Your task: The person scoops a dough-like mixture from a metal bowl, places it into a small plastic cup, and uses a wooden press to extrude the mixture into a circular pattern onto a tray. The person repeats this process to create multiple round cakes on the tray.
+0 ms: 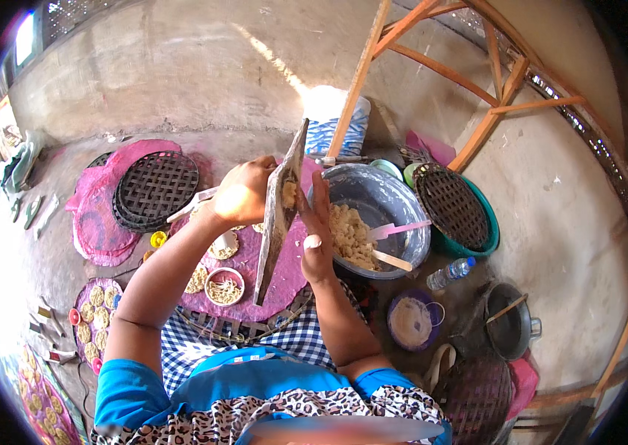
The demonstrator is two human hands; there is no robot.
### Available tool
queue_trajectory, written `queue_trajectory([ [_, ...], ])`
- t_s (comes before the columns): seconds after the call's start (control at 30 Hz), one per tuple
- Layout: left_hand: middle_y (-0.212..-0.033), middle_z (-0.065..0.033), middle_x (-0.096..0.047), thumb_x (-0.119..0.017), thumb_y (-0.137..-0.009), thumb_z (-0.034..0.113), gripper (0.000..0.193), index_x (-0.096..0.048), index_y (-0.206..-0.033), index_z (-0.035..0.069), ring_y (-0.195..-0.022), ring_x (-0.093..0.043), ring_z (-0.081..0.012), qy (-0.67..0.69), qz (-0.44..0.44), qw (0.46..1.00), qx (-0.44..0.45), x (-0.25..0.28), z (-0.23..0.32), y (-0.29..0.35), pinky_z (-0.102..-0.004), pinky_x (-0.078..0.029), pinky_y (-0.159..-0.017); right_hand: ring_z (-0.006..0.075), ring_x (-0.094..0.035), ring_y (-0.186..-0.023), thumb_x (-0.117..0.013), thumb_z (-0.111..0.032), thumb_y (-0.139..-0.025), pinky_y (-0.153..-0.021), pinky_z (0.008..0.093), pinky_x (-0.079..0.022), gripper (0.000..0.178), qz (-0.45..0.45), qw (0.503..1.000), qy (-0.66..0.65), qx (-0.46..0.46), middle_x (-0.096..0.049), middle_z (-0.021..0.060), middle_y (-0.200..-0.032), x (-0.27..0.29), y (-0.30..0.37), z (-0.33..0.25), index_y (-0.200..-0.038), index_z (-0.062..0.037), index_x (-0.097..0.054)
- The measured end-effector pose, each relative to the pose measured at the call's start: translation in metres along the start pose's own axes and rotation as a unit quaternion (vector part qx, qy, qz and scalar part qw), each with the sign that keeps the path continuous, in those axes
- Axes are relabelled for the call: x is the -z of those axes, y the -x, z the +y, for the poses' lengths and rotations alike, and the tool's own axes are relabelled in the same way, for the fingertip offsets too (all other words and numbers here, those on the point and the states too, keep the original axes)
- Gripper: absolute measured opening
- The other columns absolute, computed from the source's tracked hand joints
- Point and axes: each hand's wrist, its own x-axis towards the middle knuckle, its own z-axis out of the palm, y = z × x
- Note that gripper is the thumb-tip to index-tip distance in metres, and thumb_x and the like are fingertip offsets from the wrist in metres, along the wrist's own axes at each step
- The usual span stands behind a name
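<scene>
A long, worn wooden board (pixel 273 237) is held up on edge in front of me. My left hand (pixel 243 191) is closed at its left side, gripping it; the exact hold is partly hidden. A pale wooden stick (pixel 192 205) shows just left of that hand. Yellowish dough (pixel 289 194) sits on the board's right face. My right hand (pixel 316 236) is upright with fingers stretched out beside this dough, a white smear on the thumb. Below the board, a small white-rimmed bowl (pixel 233 275) of short noodle strands rests on pink sheeting (pixel 277 297), near several round noodle patties (pixel 223 247).
To the right stands a big grey basin (pixel 419 194) with dough mash (pixel 349 239) and a pink spatula (pixel 401 228). Beyond are a teal tub (pixel 488 241), a water bottle (pixel 450 274) and a wok (pixel 508 326). Woven black trays (pixel 157 185) lie left; a wooden frame (pixel 362 81) rises behind.
</scene>
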Motion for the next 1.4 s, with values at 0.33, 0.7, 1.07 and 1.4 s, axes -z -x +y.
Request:
queue_trajectory([
  [0.33, -0.082, -0.0165, -0.059, -0.062, -0.065, 0.032, 0.031, -0.062, -0.083, 0.007, -0.079, -0.056, -0.0333, -0.046, 0.007, 0.998, -0.034, 0.008, -0.024, 0.016, -0.0411, -0.047, -0.072, 0.0427, -0.006, -0.134, -0.017, -0.081, -0.072, -0.106, 0.0523, -0.004, 0.093, -0.007, 0.988, 0.151, 0.030, -0.014, 0.0209, -0.145, -0.008, 0.001, -0.021, -0.131, -0.0148, -0.044],
  [0.7, -0.084, -0.0214, -0.060, -0.068, -0.060, 0.025, 0.035, -0.061, -0.084, 0.000, -0.080, -0.058, -0.0377, -0.030, -0.025, 0.999, 0.006, 0.026, -0.019, 0.031, -0.0423, -0.047, -0.072, 0.0385, -0.001, -0.135, -0.015, -0.079, -0.074, -0.107, 0.0493, 0.000, 0.090, -0.057, 0.996, 0.064, 0.036, -0.008, 0.0182, -0.147, -0.021, -0.006, -0.026, -0.133, -0.0166, -0.041],
  [1.07, -0.084, -0.0116, -0.062, -0.069, -0.060, 0.000, 0.033, -0.061, -0.092, -0.002, -0.077, -0.059, -0.0213, 0.659, -0.054, 0.748, 0.057, 0.076, -0.001, 0.049, -0.0334, -0.048, -0.071, 0.0231, -0.054, -0.105, -0.053, -0.033, -0.087, -0.096, 0.0384, -0.036, 0.045, -0.153, 0.775, -0.585, -0.184, -0.059, 0.0149, -0.111, -0.048, 0.001, -0.008, -0.112, 0.0047, -0.054],
  [1.4, -0.082, -0.0121, -0.064, -0.072, -0.066, 0.012, 0.030, -0.061, -0.092, 0.000, -0.074, -0.061, -0.0167, 0.310, 0.201, 0.925, 0.088, 0.049, -0.028, 0.092, -0.0342, -0.050, -0.069, 0.0225, -0.053, -0.084, -0.056, -0.039, -0.080, -0.078, 0.0352, -0.045, 0.048, -0.034, 0.502, -0.787, -0.357, -0.056, 0.0143, -0.092, -0.039, 0.015, -0.020, -0.103, 0.0027, -0.051],
])
